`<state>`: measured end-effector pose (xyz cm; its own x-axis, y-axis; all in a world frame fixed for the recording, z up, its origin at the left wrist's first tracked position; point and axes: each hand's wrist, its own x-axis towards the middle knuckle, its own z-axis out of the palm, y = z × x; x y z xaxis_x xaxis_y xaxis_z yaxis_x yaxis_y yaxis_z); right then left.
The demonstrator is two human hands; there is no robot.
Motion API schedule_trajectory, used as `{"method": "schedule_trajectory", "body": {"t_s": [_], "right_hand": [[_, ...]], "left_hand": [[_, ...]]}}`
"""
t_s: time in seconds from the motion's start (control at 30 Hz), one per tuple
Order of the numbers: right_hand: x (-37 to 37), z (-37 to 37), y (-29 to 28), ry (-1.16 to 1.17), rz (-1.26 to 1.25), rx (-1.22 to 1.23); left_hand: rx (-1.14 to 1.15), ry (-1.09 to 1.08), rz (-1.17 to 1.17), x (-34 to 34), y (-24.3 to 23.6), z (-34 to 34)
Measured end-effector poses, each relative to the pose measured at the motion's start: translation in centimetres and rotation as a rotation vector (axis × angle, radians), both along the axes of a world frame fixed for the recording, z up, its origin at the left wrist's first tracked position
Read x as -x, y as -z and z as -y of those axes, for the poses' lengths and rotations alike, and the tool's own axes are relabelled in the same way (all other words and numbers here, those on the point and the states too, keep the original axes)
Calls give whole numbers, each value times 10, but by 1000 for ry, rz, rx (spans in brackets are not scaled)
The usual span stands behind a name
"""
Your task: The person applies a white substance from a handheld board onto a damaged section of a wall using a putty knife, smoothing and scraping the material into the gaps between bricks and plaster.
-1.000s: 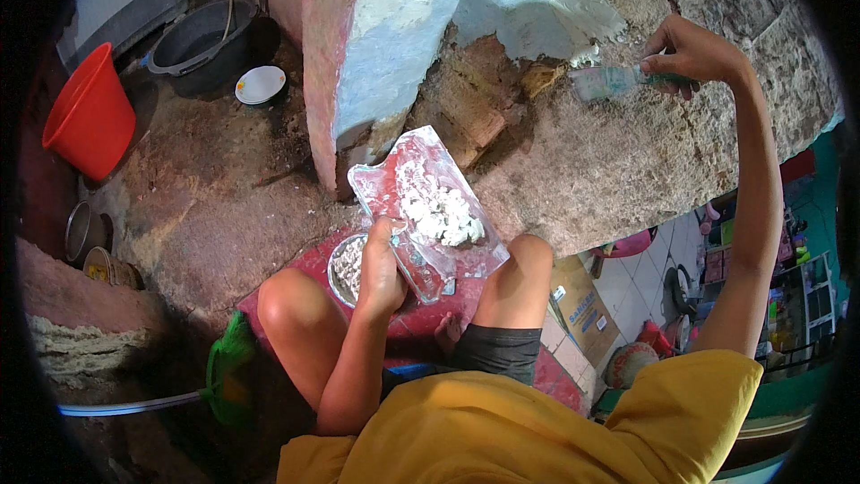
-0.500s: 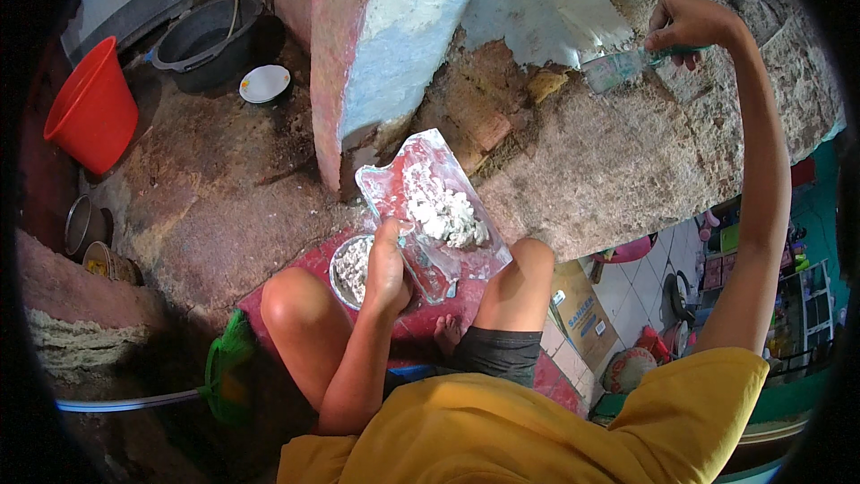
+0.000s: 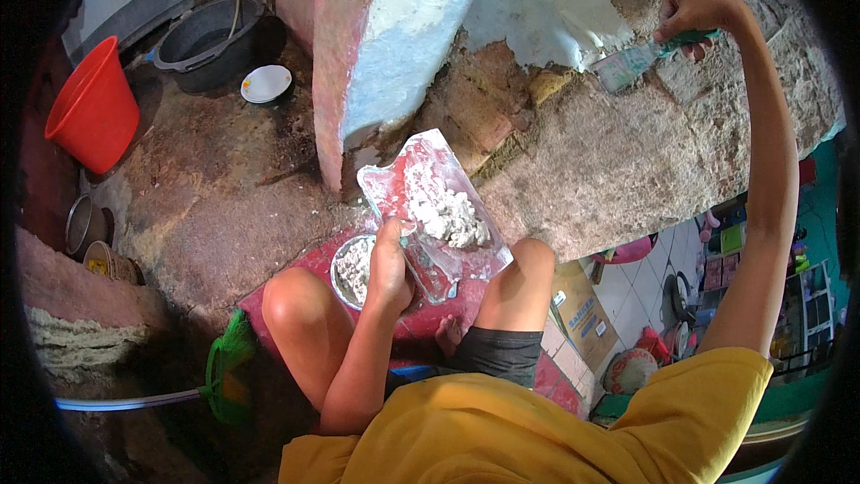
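My left hand (image 3: 389, 260) is wrapped round the handle of a red plastic plasterer's hawk (image 3: 380, 185), tilted above my knees. A lumpy heap of white putty (image 3: 452, 217) lies on it, with smears over the rest of its surface. Far to the right, my outstretched right hand (image 3: 697, 14) grips a putty knife (image 3: 627, 66) by its green handle. The putty-coated blade points left, at the lower edge of the white patch on the wall (image 3: 546, 13); whether it touches cannot be made out. Beneath the hawk, a bowl (image 3: 334, 280) of putty stands beside my left hand.
Bare, rough masonry (image 3: 618, 148) spreads across the right. A painted wall corner (image 3: 333, 81) juts out ahead. At the left are a red bucket (image 3: 94, 112), a dark basin (image 3: 193, 76), a white plate (image 3: 266, 84) and green netting (image 3: 224, 363). Flattened cardboard (image 3: 587, 318) lies at lower right.
My right hand has shifted slightly up, and the putty knife has turned, with its blade a little farther right and more of the green handle showing. The left hand and hawk barely differ.
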<state>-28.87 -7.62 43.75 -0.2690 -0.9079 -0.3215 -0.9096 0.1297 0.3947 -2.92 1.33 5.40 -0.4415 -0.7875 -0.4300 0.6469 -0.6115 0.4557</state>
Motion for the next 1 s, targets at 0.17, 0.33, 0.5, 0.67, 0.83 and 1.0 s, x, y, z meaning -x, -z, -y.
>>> {"method": "schedule_trajectory", "body": {"t_s": [0.17, 0.33, 0.5, 0.67, 0.83, 1.0], "right_hand": [[5, -9, -7, 4, 48, 8], [-4, -8, 1, -67, 62, 18], [8, 0, 3, -57, 119, 33], [13, 4, 5, -84, 100, 61], [9, 2, 1, -84, -23, 123], [3, -4, -3, -71, -95, 198]], "left_hand": [[3, 5, 1, 0, 0, 0], [19, -16, -2, 0, 1, -1], [54, 6, 46, 0, 8, 0], [36, 1, 41, -1, 4, 0], [26, 5, 34, -1, 3, 0], [35, 9, 30, -2, 5, 0]]}}
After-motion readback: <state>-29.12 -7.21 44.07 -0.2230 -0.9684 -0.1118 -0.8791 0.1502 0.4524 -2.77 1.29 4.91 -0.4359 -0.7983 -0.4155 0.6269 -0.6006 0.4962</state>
